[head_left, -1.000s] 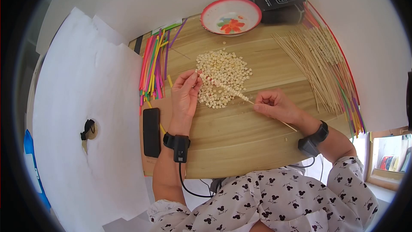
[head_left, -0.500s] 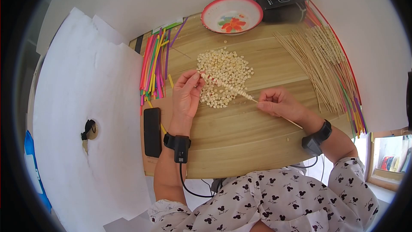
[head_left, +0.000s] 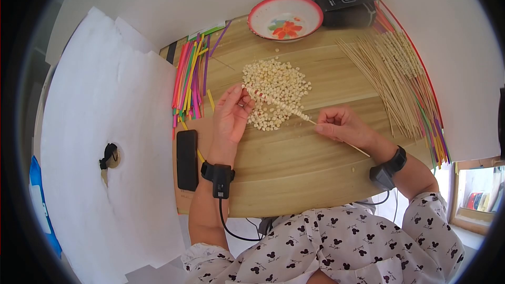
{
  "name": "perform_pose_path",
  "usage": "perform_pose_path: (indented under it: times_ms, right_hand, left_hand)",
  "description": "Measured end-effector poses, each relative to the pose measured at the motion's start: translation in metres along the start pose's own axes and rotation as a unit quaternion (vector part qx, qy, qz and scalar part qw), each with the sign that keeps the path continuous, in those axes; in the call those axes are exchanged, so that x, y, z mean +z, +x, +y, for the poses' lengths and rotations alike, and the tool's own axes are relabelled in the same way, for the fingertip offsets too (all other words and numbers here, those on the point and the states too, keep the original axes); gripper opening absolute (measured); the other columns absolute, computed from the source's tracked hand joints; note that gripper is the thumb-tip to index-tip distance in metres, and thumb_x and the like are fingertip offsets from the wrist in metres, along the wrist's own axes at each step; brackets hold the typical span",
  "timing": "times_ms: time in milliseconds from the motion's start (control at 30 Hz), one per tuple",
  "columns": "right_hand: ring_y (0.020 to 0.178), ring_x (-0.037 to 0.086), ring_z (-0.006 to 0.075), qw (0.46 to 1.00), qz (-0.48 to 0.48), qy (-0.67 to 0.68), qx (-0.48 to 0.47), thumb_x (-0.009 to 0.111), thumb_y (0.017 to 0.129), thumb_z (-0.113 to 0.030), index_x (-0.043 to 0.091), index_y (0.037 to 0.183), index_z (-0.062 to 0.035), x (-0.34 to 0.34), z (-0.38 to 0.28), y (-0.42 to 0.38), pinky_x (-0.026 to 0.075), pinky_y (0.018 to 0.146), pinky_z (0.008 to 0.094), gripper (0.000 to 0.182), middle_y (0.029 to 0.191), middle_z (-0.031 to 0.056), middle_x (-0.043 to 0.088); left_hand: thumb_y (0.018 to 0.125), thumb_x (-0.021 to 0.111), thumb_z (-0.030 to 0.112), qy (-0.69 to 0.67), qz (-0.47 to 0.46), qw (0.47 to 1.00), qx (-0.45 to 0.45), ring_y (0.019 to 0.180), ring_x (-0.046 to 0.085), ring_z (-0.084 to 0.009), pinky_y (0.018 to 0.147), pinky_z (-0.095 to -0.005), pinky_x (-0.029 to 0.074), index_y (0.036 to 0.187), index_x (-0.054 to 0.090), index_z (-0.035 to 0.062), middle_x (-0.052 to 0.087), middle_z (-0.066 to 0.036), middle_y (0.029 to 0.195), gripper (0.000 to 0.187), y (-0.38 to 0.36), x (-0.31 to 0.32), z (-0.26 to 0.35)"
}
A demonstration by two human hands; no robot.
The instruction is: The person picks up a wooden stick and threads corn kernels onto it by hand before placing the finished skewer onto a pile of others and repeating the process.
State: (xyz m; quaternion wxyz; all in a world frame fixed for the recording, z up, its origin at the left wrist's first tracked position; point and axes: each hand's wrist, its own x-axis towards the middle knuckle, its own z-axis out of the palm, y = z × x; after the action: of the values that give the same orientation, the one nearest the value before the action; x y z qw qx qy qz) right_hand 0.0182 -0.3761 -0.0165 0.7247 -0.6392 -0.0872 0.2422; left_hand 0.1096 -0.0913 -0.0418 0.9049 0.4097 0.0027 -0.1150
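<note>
I judge the threaded skewer (head_left: 278,103) light and fairly stiff, its pale pieces liable to slide, so I favour the bare shaft. It slants between the right hand (head_left: 343,127), pinching that shaft, and the left hand (head_left: 232,111), fingertips at the far end, grip unclear to me. Beyond them, a kernel pile (head_left: 278,75) covers the wood-grained surface (head_left: 294,179); pale walls (head_left: 210,0) stand behind.

the left hand (head_left: 231,113) is turned palm up; the right hand (head_left: 341,125) pinches, curled.
</note>
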Motion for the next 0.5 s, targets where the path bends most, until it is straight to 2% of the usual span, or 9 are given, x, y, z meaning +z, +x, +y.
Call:
perform_pose_path:
  times_ms: [167, 267, 500]
  right_hand:
    - [0.057, 0.039, -0.0023, 1.0, -0.002, -0.001, -0.004, 0.063, 0.093, -0.019, 0.058, 0.077, -0.0088, -0.0007, 0.0016, 0.0003, 0.03, 0.049, 0.0164, 0.019, 0.065, -0.0108, 0.047]
    - [0.057, 0.039, -0.0025, 1.0, -0.003, 0.0, -0.004, 0.063, 0.093, -0.018, 0.057, 0.077, -0.0087, -0.0011, 0.002, 0.0006, 0.03, 0.049, 0.0164, 0.019, 0.065, -0.0108, 0.047]
    - [0.058, 0.039, -0.0025, 1.0, -0.008, -0.008, -0.007, 0.063, 0.093, -0.017, 0.057, 0.077, -0.008, -0.0031, 0.0032, 0.0008, 0.03, 0.05, 0.0163, 0.02, 0.066, -0.0106, 0.047]
  left_hand:
    - [0.092, 0.062, 0.012, -0.002, -0.001, 1.0, -0.001, 0.074, 0.055, -0.0114, 0.073, -0.0308, 0.049, 0.098, 0.064, 0.0036, 0.06, -0.002, 0.083, 0.01, 0.0004, 0.0002, 0.002]
    - [0.091, 0.063, 0.008, -0.016, -0.032, 0.999, 0.004, 0.075, 0.06, -0.0114, 0.074, -0.0301, 0.053, 0.102, 0.065, 0.003, 0.064, -0.004, 0.087, 0.012, 0.002, -0.0055, 0.0021]
    - [0.09, 0.064, 0.006, -0.003, -0.04, 0.999, 0.009, 0.075, 0.058, -0.0106, 0.075, -0.03, 0.052, 0.101, 0.065, 0.0025, 0.064, -0.004, 0.086, 0.012, 0.0016, -0.0058, 0.0023]
